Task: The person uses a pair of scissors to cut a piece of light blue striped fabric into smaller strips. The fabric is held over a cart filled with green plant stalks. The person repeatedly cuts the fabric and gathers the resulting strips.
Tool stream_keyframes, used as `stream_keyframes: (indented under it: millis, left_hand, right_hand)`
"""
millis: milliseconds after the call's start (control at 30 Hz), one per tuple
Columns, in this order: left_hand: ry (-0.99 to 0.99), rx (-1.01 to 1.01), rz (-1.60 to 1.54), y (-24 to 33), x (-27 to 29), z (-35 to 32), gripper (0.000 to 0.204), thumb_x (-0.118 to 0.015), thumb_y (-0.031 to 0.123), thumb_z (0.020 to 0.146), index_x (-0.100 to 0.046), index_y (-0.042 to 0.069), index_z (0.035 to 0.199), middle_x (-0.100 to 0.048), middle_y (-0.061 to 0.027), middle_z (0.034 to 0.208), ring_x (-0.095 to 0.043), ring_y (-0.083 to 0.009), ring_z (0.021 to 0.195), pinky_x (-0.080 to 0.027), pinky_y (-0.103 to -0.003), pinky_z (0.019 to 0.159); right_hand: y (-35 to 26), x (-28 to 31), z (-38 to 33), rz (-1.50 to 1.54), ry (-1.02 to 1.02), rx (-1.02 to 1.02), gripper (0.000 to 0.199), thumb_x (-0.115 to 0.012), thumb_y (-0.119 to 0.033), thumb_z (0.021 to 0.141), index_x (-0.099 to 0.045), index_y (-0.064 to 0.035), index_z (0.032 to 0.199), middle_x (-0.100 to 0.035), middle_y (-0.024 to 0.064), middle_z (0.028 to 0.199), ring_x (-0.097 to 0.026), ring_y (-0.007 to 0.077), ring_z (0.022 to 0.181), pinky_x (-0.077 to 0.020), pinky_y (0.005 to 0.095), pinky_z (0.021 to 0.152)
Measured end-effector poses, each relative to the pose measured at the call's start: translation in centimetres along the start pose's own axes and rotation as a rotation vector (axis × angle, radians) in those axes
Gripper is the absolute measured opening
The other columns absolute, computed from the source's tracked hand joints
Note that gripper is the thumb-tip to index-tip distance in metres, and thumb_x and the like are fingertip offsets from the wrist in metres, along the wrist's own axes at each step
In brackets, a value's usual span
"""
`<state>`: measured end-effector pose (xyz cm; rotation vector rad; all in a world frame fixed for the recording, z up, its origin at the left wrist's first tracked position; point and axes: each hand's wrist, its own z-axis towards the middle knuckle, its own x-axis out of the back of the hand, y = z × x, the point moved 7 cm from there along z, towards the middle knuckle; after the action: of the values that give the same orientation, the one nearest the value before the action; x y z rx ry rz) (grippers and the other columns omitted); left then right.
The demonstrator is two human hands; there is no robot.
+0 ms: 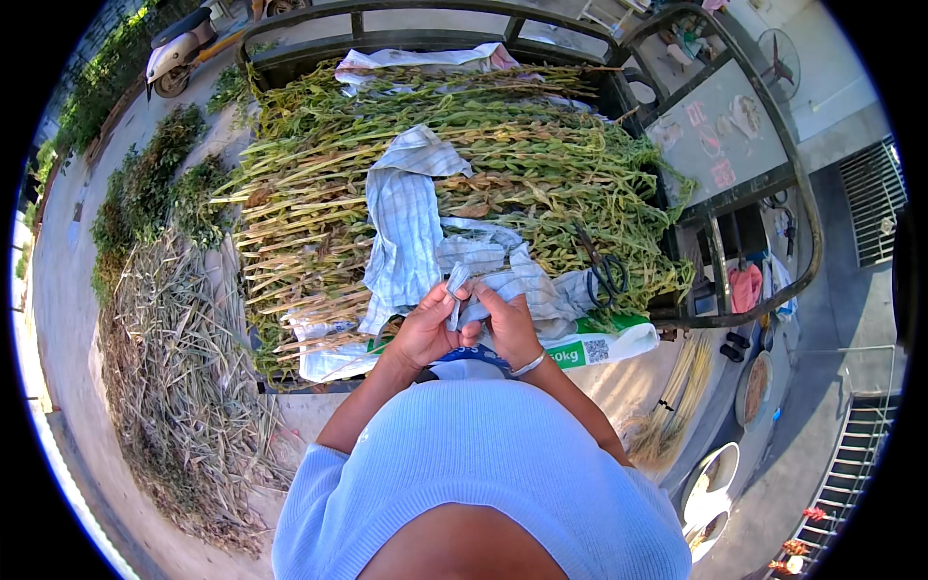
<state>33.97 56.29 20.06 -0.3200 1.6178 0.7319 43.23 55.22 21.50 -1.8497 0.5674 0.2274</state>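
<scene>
A light blue striped cloth [398, 217] lies crumpled over a thick layer of cut green and yellow plant stalks [304, 203]. Close to my body, my left hand [428, 326] pinches a small raised fold of that cloth between thumb and fingers. My right hand [509, 329], with a pale bracelet at its wrist, grips the cloth just beside it, the two thumbs almost meeting. A pair of black-handled scissors [609, 278] rests on the stalks to the right of the cloth. Beneath my hands is a white, green and blue printed sack [619, 345], partly covered.
Dark metal rails [387, 12] frame the cart bed under the stalks. Dried stalks [184, 387] and leafy green plants [155, 179] cover ground at left. Rightward are a straw broom [677, 401], a round basket [754, 389] and white buckets [710, 480]. A scooter [179, 50] stands far left.
</scene>
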Motion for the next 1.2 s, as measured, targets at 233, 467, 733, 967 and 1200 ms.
stream_keyframes:
  millis: [233, 467, 733, 967, 1200]
  left_hand:
    - [0.009, 0.076, -0.063, -0.4, -0.3, 0.4, 0.021, -0.041, 0.023, 0.096, -0.049, 0.013, 0.111, -0.053, -0.0105, 0.106, -0.051, -0.0200, 0.071, -0.045, -0.032, 0.062]
    - [0.009, 0.118, -0.076, -2.3, 0.7, -0.3, 0.018, -0.046, 0.023, 0.093, -0.051, 0.011, 0.106, -0.054, -0.0097, 0.108, -0.056, -0.0228, 0.093, -0.051, -0.036, 0.073]
    - [0.085, 0.279, 0.006, -4.9, 3.7, -2.7, 0.016, -0.054, 0.023, 0.090, -0.053, 0.008, 0.090, -0.051, -0.0098, 0.114, -0.054, -0.0215, 0.101, -0.052, -0.034, 0.079]
    - [0.333, 0.089, 0.603, -1.5, 4.6, -4.4, 0.009, -0.052, 0.015, 0.091, -0.056, 0.007, 0.094, -0.059, -0.0058, 0.106, -0.055, -0.0088, 0.088, -0.047, -0.025, 0.074]
    - [0.806, -0.514, 1.019, 11.5, 7.1, -5.1, 0.008, -0.057, 0.009, 0.086, -0.058, 0.002, 0.090, -0.061, -0.0011, 0.081, -0.054, -0.0062, 0.068, -0.044, -0.019, 0.060]
  right_hand:
    - [-1.0, -0.5, -0.3, -0.122, -0.027, 0.096, 0.018, -0.061, -0.016, 0.085, -0.061, -0.0007, 0.094, -0.061, 0.0040, 0.075, -0.053, 0.0092, 0.049, -0.0453, 0.0218, 0.041]
    - [-1.4, 1.2, -0.6, 0.020, 0.134, 0.119, 0.014, -0.062, -0.017, 0.084, -0.061, -0.0024, 0.083, -0.062, 0.0040, 0.075, -0.058, 0.0078, 0.057, -0.0398, 0.0171, 0.038]
    - [-2.2, 4.7, 0.3, 0.695, -0.112, 0.033, 0.014, -0.048, -0.020, 0.092, -0.049, -0.0088, 0.085, -0.044, -0.0012, 0.067, -0.039, 0.0091, 0.052, -0.0366, 0.0237, 0.047]
    - [-5.7, 7.2, -3.0, -0.220, 0.194, 0.325, 0.010, -0.050, -0.013, 0.090, -0.051, -0.0049, 0.084, -0.036, -0.0047, 0.057, -0.027, 0.0043, 0.044, -0.0242, 0.0196, 0.042]
    - [-12.2, 11.8, -8.9, -0.869, 0.295, 0.515, 0.017, -0.065, -0.014, 0.081, -0.055, -0.0001, 0.086, -0.053, 0.0001, 0.070, -0.048, 0.0108, 0.055, -0.0398, 0.0240, 0.050]
